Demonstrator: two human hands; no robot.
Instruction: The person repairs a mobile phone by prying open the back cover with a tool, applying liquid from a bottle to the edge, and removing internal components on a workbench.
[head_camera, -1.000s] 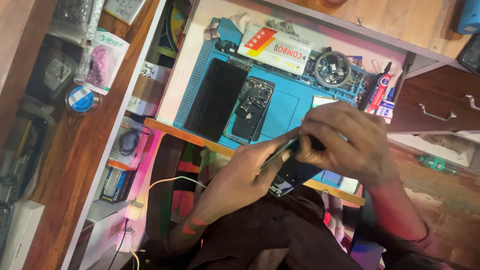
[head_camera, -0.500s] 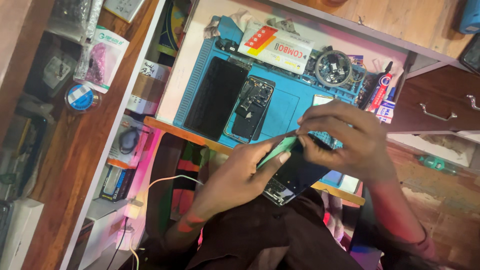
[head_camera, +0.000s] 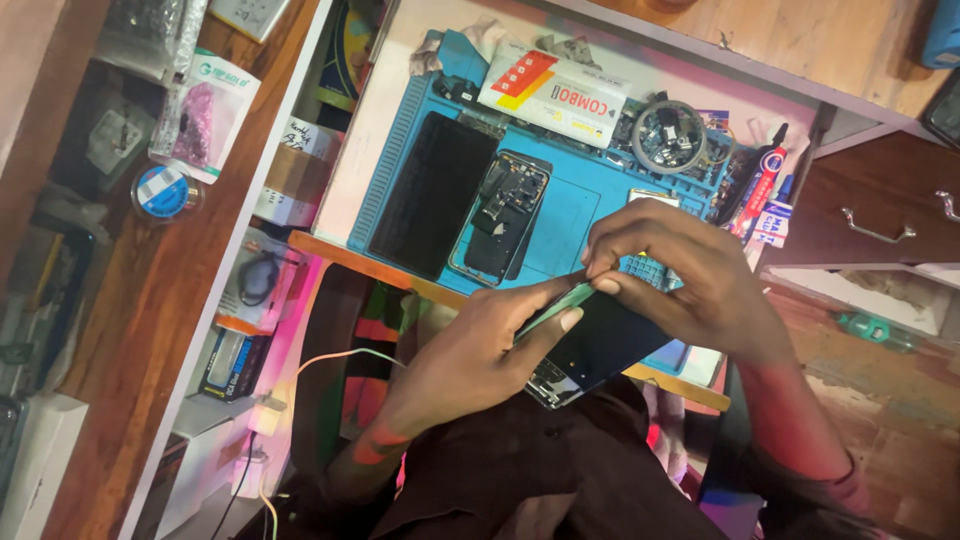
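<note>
Both hands' grip tight on dark phone; red-yellow white box behind.

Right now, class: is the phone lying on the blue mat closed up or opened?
Opened: the phone lies flat on the blue mat with its back off, its internal parts exposed.

A flat white box with red and yellow panels lies at twelve o'clock on the blue mat, and just below it, toward ten o'clock of the hands, a black phone screen lies face up beside an opened phone body. At two o'clock two small tubes with red, white and blue labels lean at the mat's edge. Far out at ten o'clock hangs a clear bag with a white-and-green header card, a round blue-and-white labelled disc under it.
</note>
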